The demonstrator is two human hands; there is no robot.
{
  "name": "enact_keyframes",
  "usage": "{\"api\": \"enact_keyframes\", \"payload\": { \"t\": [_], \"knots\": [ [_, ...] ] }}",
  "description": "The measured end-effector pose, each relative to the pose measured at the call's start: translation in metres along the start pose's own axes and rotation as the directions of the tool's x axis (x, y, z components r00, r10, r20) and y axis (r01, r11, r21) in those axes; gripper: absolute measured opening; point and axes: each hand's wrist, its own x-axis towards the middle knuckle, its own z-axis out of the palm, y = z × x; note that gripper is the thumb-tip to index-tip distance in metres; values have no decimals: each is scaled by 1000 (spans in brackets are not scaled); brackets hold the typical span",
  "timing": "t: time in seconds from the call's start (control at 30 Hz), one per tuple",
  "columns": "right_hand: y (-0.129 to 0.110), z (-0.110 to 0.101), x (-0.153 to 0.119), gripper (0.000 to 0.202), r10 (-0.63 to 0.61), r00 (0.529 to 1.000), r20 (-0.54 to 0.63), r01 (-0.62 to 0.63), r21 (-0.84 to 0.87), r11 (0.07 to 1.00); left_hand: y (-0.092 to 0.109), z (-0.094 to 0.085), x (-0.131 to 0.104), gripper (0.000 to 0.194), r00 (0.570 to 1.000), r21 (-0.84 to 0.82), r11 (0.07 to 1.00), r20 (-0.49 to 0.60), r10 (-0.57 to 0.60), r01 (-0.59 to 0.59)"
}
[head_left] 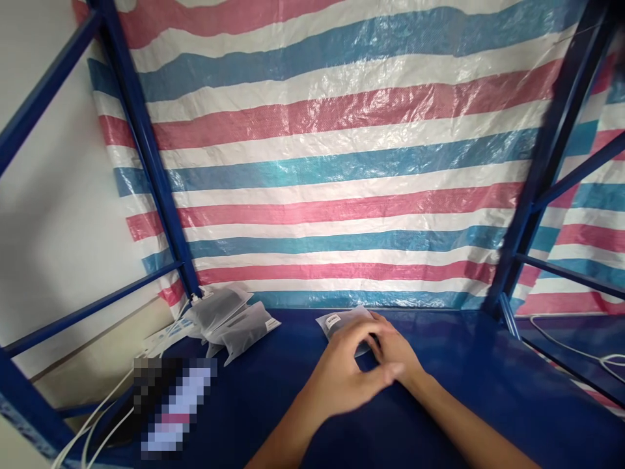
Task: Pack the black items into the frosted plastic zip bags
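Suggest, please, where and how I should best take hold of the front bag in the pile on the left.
I would pinch the front bag at its right end, near the white label, coming from the right: that flat end sticks out free, while its left part lies against another bag.

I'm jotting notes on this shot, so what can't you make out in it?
All in the head view:
Right hand: fingers partly hidden by the left hand.
Bag by the hands: lower part covered by the hands.
Its label: print too small.
Two bags at left: contents obscured by cloudy plastic.
Item beside the white cables: pixelated.
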Motion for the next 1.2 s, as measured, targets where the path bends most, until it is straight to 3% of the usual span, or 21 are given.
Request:
{"api": "enact_keyframes", "payload": {
  "t": [0.07, 0.13, 0.2, 0.27, 0.43, 0.53, 0.7, 0.77, 0.87, 1.0, 1.1, 1.2],
  "knots": [
    [-1, -3, 4, 39, -23, 1000, -5, 23, -46, 999, -51, -7, 21, 71, 996, 286, 955, -61, -69, 84],
    [-1, -6, 7, 37, -57, 998, -1, 57, -102, 993, -98, -11, 22, 77, 990, 464, 875, -54, -127, 138],
    [-2, -9, 11, 33, -86, 996, 8, 86, -154, 984, -129, -12, 13, 57, 995, 535, 840, -33, -92, 95],
    [-4, -11, 14, 29, -88, 996, 12, 89, -205, 975, -144, -14, 6, 48, 998, 557, 829, -46, -37, 57],
    [-9, -9, 24, 22, -27, 1000, -15, 21, -308, 951, -149, -10, 6, 49, 994, 539, 841, -105, 15, 44],
    [-10, -13, 26, 25, -57, 998, -30, 47, -284, 958, -156, -8, 7, 48, 988, 511, 859, -148, 46, 37],
    [-9, -31, 19, 36, -244, 969, 32, 242, 56, 969, -162, -26, 2, 54, 947, 543, 824, -320, 27, 160],
    [-8, -34, 16, 25, -305, 951, 48, 292, 185, 938, -154, -31, 0, 56, 936, 604, 774, -350, 45, 188],
    [-6, -29, 15, 18, -313, 950, 17, 295, 289, 911, -136, -24, -1, 49, 966, 700, 708, -236, 105, 94],
    [-3, -19, 16, 9, -185, 982, -40, 187, 354, 916, -118, 2, -1, 43, 993, 679, 729, 5, 117, -89],
    [-3, -18, 15, 12, -193, 981, -31, 192, 327, 925, -116, 13, 1, 53, 996, 651, 757, -13, 91, -61],
    [-7, -19, 12, 18, -286, 958, -22, 282, 250, 926, -116, 14, 2, 56, 999, 622, 782, 0, 52, -41]
  ]
}}
